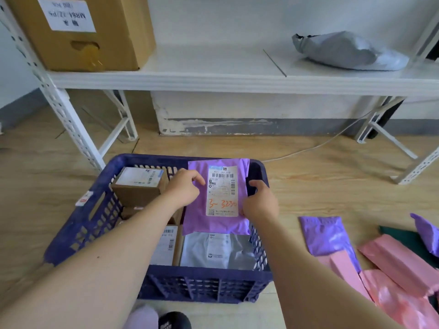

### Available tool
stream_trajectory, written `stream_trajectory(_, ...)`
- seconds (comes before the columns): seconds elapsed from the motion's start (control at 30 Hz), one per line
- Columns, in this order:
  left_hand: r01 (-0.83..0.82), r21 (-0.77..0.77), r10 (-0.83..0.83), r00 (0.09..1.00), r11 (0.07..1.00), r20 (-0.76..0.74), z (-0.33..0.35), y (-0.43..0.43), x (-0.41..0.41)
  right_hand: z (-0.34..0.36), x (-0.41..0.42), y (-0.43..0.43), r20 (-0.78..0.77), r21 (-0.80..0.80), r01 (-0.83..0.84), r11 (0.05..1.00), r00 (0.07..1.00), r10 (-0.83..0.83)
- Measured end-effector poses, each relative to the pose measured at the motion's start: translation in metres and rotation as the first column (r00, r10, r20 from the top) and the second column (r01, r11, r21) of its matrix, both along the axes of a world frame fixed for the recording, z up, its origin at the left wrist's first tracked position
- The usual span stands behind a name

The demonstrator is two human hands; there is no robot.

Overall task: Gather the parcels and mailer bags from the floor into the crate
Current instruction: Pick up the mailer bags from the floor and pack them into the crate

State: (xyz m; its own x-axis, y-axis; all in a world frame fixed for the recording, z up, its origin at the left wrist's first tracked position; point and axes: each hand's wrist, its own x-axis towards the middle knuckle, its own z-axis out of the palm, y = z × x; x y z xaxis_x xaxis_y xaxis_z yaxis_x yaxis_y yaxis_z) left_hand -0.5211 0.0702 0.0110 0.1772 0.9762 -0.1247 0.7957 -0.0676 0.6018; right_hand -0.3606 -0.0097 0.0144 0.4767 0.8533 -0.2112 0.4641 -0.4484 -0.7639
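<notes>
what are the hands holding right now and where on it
Both hold the purple mailer bag over the crate: left hand pinches its left edge, right hand grips its right edge.

hands: left hand (184,186) and right hand (260,204) hold purple mailer bag (218,224) over blue crate (204,281)
floor: pink mailer bags (401,262) right of crate

a big cardboard box (78,34) sat on the white shelf (213,79), and a white cable (318,145) trailed along the wooden floor (35,186).

Your forearms (95,257) were bare down to left hand (184,188) and right hand (260,205); by the crate's (204,283) near wall showed lilac cloth (142,317) and what looked like a black, white-printed shoe (174,321).
</notes>
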Motion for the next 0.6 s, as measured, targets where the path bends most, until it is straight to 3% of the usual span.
stream_trajectory(0.3,-0.067,-0.101,0.063,0.997,0.993,-0.041,-0.097,0.043,0.002,-0.085,-0.022,0.061,-0.05,-0.234,-0.033,0.972,0.999,0.022)
stream_trajectory(0.6,0.035,-0.261,-0.091,0.975,0.965,-0.204,-0.156,0.069,0.013,-0.163,-0.015,0.106,-0.112,-0.455,-0.082,0.887,0.993,0.034)
